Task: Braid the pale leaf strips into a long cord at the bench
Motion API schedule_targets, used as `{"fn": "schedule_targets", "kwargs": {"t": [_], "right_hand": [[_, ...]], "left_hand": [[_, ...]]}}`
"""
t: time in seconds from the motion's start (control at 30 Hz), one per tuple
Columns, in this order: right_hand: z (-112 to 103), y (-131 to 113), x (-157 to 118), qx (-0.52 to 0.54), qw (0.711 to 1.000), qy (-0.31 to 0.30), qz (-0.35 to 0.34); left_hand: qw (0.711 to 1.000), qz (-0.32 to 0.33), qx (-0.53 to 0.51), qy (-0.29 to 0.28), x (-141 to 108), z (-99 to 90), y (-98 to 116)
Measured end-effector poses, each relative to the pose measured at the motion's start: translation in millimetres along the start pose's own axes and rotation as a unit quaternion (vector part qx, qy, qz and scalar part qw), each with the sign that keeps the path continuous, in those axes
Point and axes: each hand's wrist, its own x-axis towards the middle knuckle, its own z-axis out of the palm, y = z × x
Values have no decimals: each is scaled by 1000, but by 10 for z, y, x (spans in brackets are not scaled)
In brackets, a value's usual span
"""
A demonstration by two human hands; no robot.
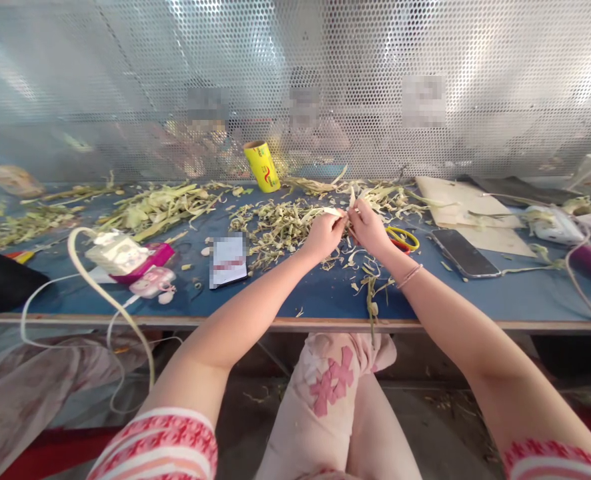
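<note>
Above the middle of a blue table, my left hand [327, 235] and my right hand [368, 227] meet at the fingertips. Both are closed in a pinch on a pale piece of plant stalk [352, 195]. One end of it points up from the right fingers, and a pale bit also shows over the left fingers. Most of the piece is hidden by the fingers. Below and left of the hands lies a heap of curled greenish-yellow plant shreds [280, 230]. Yellow and red bands [401, 240] rest beside my right wrist.
Uncut-looking stalks [155, 207] lie to the left. A yellow tube [262, 167] stands tilted near the perforated metal screen [325, 80]. One phone [229, 260] lies left, another phone [465, 253] right, by some cardboard [468, 207]. A charger [118, 253] with cables [125, 313] crosses the front-left edge.
</note>
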Motion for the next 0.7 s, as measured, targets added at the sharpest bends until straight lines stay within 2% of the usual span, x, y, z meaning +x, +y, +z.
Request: {"fn": "schedule_targets", "kwargs": {"t": [0.13, 0.33, 0.47, 0.57, 0.7], "right_hand": [[3, 41, 17, 9, 1000, -3, -2], [8, 97, 73, -6, 997, 60, -44], [3, 88, 90, 24, 996, 69, -43], [-9, 80, 98, 47, 996, 66, -26], [-29, 87, 116, 43, 996, 69, -22]], "left_hand": [[1000, 25, 7, -6, 8, -6, -25], [996, 58, 70, -27, 0, -1, -95], [995, 64, 75, -29, -5, -2, -93], [998, 43, 47, -30, -8, 6, -87], [999, -38, -37, -8, -5, 39, -112]]}}
